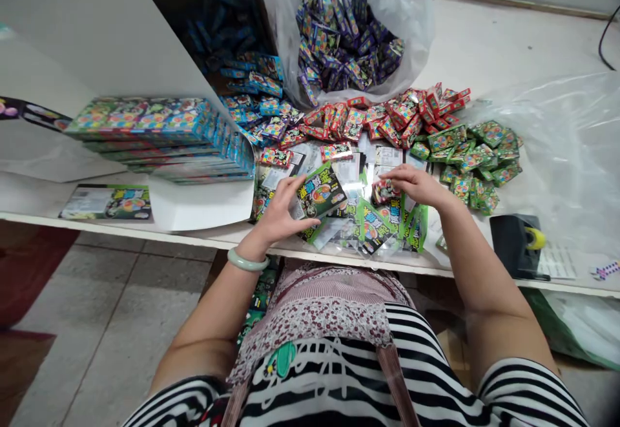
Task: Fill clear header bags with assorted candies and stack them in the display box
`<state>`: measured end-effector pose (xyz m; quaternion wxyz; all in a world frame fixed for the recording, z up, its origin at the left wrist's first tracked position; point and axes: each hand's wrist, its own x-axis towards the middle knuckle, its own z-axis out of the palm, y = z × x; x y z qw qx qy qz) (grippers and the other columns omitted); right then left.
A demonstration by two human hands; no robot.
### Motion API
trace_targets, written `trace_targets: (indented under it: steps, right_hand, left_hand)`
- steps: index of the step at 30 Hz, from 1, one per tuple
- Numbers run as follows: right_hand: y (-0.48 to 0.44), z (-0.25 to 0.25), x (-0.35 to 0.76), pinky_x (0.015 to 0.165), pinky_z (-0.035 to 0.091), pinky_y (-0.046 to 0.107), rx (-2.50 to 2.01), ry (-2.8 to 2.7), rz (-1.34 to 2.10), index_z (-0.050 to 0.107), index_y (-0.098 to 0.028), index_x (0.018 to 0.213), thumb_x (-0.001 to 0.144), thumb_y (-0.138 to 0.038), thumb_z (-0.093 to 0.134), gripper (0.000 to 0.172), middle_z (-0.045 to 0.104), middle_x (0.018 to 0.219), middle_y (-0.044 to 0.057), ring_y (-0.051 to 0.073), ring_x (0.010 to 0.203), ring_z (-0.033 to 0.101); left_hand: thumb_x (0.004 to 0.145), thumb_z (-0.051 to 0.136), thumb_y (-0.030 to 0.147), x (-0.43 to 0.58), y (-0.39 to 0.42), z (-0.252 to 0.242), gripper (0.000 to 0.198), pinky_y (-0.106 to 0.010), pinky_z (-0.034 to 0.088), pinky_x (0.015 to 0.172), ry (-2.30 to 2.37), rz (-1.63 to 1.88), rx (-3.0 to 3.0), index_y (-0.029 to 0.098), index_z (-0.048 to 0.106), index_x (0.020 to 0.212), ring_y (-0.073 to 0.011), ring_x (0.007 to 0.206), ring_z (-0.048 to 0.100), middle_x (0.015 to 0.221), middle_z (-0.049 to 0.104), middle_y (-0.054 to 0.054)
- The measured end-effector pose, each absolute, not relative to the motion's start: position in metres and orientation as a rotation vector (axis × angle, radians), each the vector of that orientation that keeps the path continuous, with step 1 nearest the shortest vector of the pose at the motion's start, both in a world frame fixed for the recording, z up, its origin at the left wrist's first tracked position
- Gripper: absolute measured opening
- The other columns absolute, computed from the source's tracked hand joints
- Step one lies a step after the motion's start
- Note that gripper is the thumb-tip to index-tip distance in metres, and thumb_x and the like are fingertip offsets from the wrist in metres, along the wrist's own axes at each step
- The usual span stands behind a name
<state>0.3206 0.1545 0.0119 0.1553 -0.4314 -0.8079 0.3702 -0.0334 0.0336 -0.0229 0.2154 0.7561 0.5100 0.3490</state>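
My left hand point(283, 214) holds a black-and-green printed packet point(323, 194) between thumb and fingers, with its colourful face upward. The fingers of my right hand point(417, 185) are closed over a small red candy box point(384, 192), partly hidden beneath them. Under both hands lie several flat printed packets point(375, 227), black and green, some overlapping. Just beyond my hands, single red boxes point(336, 151) lie in front of a long pile of red boxes point(407, 114). To the right of my right hand is a pile of green boxes point(479, 159).
A clear bag point(416, 20) of purple boxes stands at the back. Blue boxes point(264, 81) spill from a tipped white carton on the left, near stacked, filled packets point(165, 133). A black tape dispenser point(516, 246) and plastic sheeting point(571, 149) are at the right.
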Motion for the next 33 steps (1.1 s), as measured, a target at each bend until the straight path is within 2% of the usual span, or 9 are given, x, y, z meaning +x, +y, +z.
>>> trace_targets:
  steps: [3, 5, 8, 10, 14, 18, 21, 26, 33]
  right_hand:
    - [0.154, 0.019, 0.320, 0.106, 0.043, 0.051, -1.222, -2.571, 0.766, 0.074, -0.021, 0.115, 0.090, -0.031, 0.053, 0.034, 0.065, 0.121, 0.013, 0.028, 0.114, 0.059]
    - [0.144, 0.019, 0.316, 0.109, 0.039, 0.055, -1.362, -2.522, 0.504, 0.068, -0.017, 0.123, 0.091, -0.036, 0.055, 0.040, 0.060, 0.132, 0.017, 0.033, 0.124, 0.052]
    - [0.118, 0.012, 0.309, 0.098, 0.046, 0.057, -1.634, -2.407, 0.309, 0.061, -0.013, 0.125, 0.083, -0.055, 0.064, 0.059, 0.061, 0.124, 0.022, 0.038, 0.116, 0.055]
    - [0.101, 0.004, 0.305, 0.092, 0.049, 0.057, -1.734, -2.396, 0.271, 0.059, -0.013, 0.123, 0.075, -0.062, 0.070, 0.069, 0.061, 0.119, 0.022, 0.040, 0.111, 0.056]
    - [0.087, 0.007, 0.306, 0.097, 0.048, 0.058, -1.629, -2.293, 0.341, 0.057, -0.015, 0.121, 0.074, -0.047, 0.072, 0.059, 0.060, 0.124, 0.022, 0.040, 0.118, 0.056]
    - [0.088, 0.047, 0.312, 0.113, 0.037, 0.058, -1.012, -2.429, 0.553, 0.051, -0.025, 0.134, 0.077, -0.031, 0.068, 0.060, 0.050, 0.147, 0.014, 0.034, 0.138, 0.045]
    - [0.088, 0.078, 0.308, 0.114, 0.036, 0.058, -0.761, -2.659, 0.676, 0.053, -0.028, 0.137, 0.076, -0.020, 0.063, 0.063, 0.048, 0.152, 0.010, 0.031, 0.140, 0.043]
    - [0.093, 0.096, 0.299, 0.112, 0.039, 0.059, -0.614, -2.803, 0.746, 0.059, -0.030, 0.137, 0.073, -0.017, 0.063, 0.065, 0.052, 0.150, 0.007, 0.031, 0.138, 0.044]
    - [0.101, 0.092, 0.298, 0.110, 0.042, 0.058, -0.582, -2.812, 0.797, 0.064, -0.025, 0.132, 0.074, -0.021, 0.066, 0.057, 0.055, 0.146, 0.011, 0.032, 0.134, 0.048]
  left_hand:
    - [0.071, 0.081, 0.059, -0.033, 0.035, -0.022, 0.098, -0.057, 0.044, 0.112, 1.395, 0.864, 2.150, 0.028, 0.036, 0.153, -0.0345, 0.129, 0.051, 0.136, 0.048, -0.012]
    - [0.070, 0.081, 0.059, -0.034, 0.035, -0.023, 0.099, -0.058, 0.043, 0.112, 1.408, 0.828, 2.171, 0.028, 0.036, 0.153, -0.0354, 0.130, 0.050, 0.138, 0.047, -0.013]
    - [0.070, 0.082, 0.057, -0.034, 0.034, -0.028, 0.101, -0.059, 0.041, 0.113, 1.419, 0.827, 2.148, 0.026, 0.034, 0.153, -0.0369, 0.134, 0.048, 0.141, 0.046, -0.015]
    - [0.071, 0.082, 0.056, -0.032, 0.034, -0.031, 0.099, -0.060, 0.040, 0.114, 1.400, 0.825, 2.130, 0.025, 0.035, 0.152, -0.0375, 0.135, 0.048, 0.143, 0.047, -0.016]
    - [0.071, 0.082, 0.057, -0.029, 0.035, -0.029, 0.091, -0.061, 0.041, 0.113, 1.337, 0.834, 2.150, 0.024, 0.042, 0.146, -0.0368, 0.133, 0.050, 0.140, 0.051, -0.016]
    - [0.074, 0.080, 0.054, -0.028, 0.034, -0.017, 0.088, -0.061, 0.041, 0.113, 1.281, 0.847, 2.195, 0.025, 0.040, 0.148, -0.0357, 0.134, 0.048, 0.141, 0.049, -0.016]
    - [0.075, 0.080, 0.052, -0.027, 0.033, -0.008, 0.090, -0.059, 0.042, 0.114, 1.213, 0.861, 2.237, 0.026, 0.038, 0.150, -0.0347, 0.134, 0.049, 0.142, 0.049, -0.016]
    - [0.076, 0.080, 0.050, -0.025, 0.033, -0.005, 0.092, -0.059, 0.042, 0.114, 1.124, 0.838, 2.302, 0.028, 0.035, 0.152, -0.0346, 0.133, 0.050, 0.142, 0.049, -0.015]
    - [0.075, 0.080, 0.052, -0.021, 0.033, -0.006, 0.093, -0.057, 0.045, 0.113, 1.025, 0.829, 2.297, 0.029, 0.037, 0.153, -0.0342, 0.133, 0.050, 0.142, 0.049, -0.015]
